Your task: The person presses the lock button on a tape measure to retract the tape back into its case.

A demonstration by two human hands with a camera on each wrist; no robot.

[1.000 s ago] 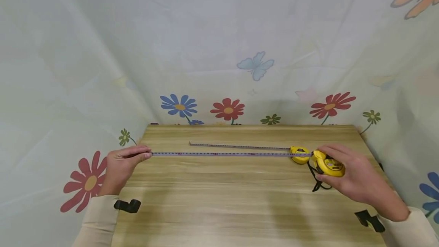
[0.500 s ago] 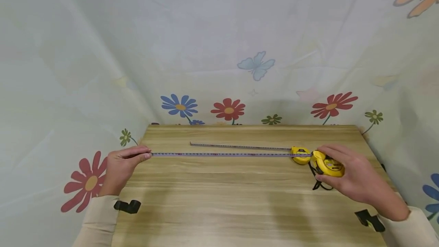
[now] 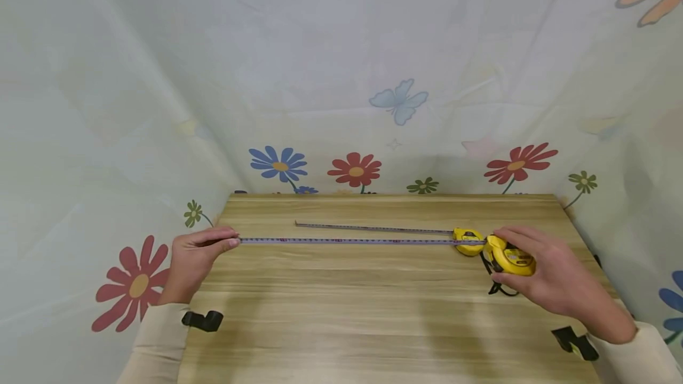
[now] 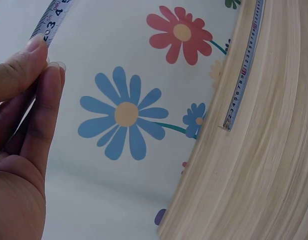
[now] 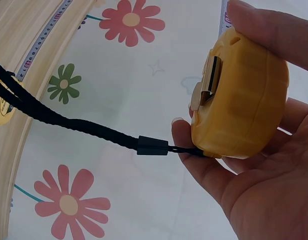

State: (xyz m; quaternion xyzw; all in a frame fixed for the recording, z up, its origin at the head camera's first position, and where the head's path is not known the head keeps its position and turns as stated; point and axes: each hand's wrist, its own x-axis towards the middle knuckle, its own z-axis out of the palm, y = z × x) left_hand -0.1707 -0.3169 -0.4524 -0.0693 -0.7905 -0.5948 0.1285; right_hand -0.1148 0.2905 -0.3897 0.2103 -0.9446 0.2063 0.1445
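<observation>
In my right hand [image 3: 549, 271] I grip a yellow tape measure [image 3: 511, 255] by its case; a black wrist cord [image 5: 93, 130] hangs from it in the right wrist view. Its blade [image 3: 341, 240] runs out leftward, straight and taut above the table. My left hand [image 3: 200, 256] pinches the blade's free end between thumb and fingers, and the end hook is hidden there. A second yellow tape measure [image 3: 469, 243] lies on the table just left of the held case. Its extended blade [image 3: 368, 228] lies behind the stretched one, shorter than it, with the end hook to the left.
The wood-grain table [image 3: 331, 325] reaches back to a pale curtain [image 3: 320, 46] printed with flowers and butterflies. More of this curtain encloses the left and right sides. A black camera mount [image 3: 203, 320] sits on the left sleeve, another mount [image 3: 575, 342] on the right.
My left hand has shifted slightly to the right with the blade's end. The right hand and its tape measure have barely moved. The second tape measure stays where it lay.
</observation>
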